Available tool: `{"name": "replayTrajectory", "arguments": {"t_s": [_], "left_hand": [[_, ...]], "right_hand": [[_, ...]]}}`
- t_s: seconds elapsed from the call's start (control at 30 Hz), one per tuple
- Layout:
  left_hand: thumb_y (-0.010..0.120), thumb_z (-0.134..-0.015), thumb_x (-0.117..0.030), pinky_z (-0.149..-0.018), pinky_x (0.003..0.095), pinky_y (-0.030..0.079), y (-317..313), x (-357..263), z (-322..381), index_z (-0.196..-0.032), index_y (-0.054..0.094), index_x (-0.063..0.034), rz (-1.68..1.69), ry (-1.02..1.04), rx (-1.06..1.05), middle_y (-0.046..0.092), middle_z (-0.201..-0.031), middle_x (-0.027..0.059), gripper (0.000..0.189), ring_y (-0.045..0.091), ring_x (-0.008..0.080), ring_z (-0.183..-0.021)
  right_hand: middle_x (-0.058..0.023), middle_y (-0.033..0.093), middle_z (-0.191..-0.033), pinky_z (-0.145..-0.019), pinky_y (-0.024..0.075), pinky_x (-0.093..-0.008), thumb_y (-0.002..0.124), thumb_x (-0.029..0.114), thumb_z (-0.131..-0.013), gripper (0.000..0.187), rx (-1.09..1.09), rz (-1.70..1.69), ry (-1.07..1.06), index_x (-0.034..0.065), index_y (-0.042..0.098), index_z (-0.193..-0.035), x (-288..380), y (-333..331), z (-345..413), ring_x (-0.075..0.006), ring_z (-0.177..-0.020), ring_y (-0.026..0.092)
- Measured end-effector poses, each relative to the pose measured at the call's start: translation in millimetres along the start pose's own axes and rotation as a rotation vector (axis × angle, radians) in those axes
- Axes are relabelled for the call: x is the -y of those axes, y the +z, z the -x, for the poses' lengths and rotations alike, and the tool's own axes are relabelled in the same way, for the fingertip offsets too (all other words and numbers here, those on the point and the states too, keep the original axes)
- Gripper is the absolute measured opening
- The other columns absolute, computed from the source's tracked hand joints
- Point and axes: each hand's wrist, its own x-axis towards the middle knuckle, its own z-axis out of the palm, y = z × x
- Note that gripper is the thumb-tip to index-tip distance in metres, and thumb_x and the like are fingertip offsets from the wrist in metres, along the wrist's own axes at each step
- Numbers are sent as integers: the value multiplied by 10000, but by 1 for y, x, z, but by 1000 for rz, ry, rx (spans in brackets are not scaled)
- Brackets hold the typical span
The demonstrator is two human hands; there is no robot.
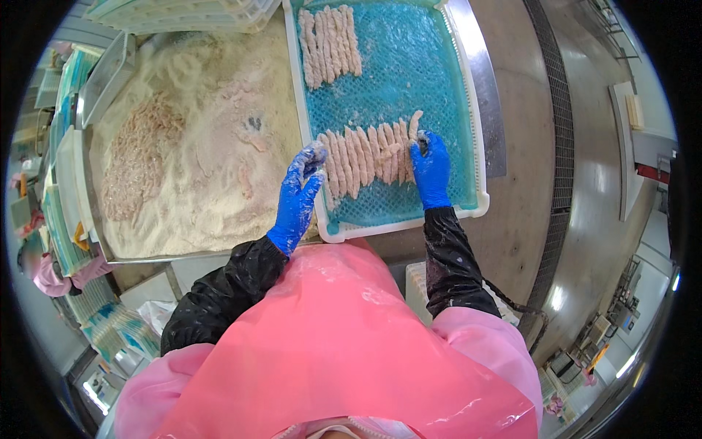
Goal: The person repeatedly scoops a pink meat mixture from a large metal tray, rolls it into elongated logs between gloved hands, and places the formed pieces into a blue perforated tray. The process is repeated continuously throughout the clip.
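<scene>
A white plastic tray (479, 164) with a blue-green mesh mat (406, 82) lies before me. Across its near part runs a row of flour-coated meat strips (351, 164), side by side, with a short piece (390, 151) lying over some of them. My right hand (432, 167), in a blue glove, touches the tilted strip (416, 123) at the row's right end; whether it grips that strip is unclear. At the left end, over the tray's side, is my left hand (300, 189), its floury blue-gloved fingers curled but apart. I see nothing held in it.
A second group of coated strips (329, 46) lies at the tray's far left corner. To the left, a metal-edged tub of pale flour (203, 219) holds a heap of raw meat (140, 159). Stacked trays (186, 13) stand behind it. A co-worker (52, 274) is at far left.
</scene>
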Motion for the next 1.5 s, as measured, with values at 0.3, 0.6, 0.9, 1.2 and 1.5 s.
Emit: {"name": "replayTrajectory", "arguments": {"t_s": [0.3,0.6,0.9,1.2,1.5], "left_hand": [[469,-938,-32,-1026,308,383,-24,7,-4,-1311,475,22,95,-56,-21,581,-1208,93,377,537,175,-1137],[498,-944,-128,-979,330,432,-38,17,6,-1281,503,11,132,-163,-73,609,-1157,115,364,588,197,-1062],[406,-1003,-289,-965,363,438,35,7,-23,-1281,475,1,921,-528,208,555,-1235,183,408,585,270,-1065],[317,-1030,-284,-1037,338,379,14,26,-25,-1358,412,-67,1377,-323,318,501,-1334,125,404,457,234,-1255],[454,-983,-168,-1062,383,385,2,-12,-20,-1359,414,-120,1396,-354,14,415,-1421,139,381,430,268,-1294]], "right_hand": [[-123,671,-911,-723,504,-318,671,174,-837,284,232,-144,226,5,635,-1062,-17,-35,23,-178,-759,629],[-141,655,-976,-748,507,-355,640,161,-874,284,124,100,13,7,599,-1110,-3,-24,17,-276,-855,646],[-48,643,-950,-614,507,-238,656,133,-877,280,478,-725,437,5,602,-1120,63,-34,14,-112,-731,606],[-112,577,-1046,-859,406,-452,644,41,-698,384,472,338,-545,105,638,-1076,58,-19,-9,-327,-1035,515],[-83,646,-1008,-778,497,-282,677,43,-831,242,430,-838,255,23,627,-1067,120,0,44,-151,-892,624]]}}
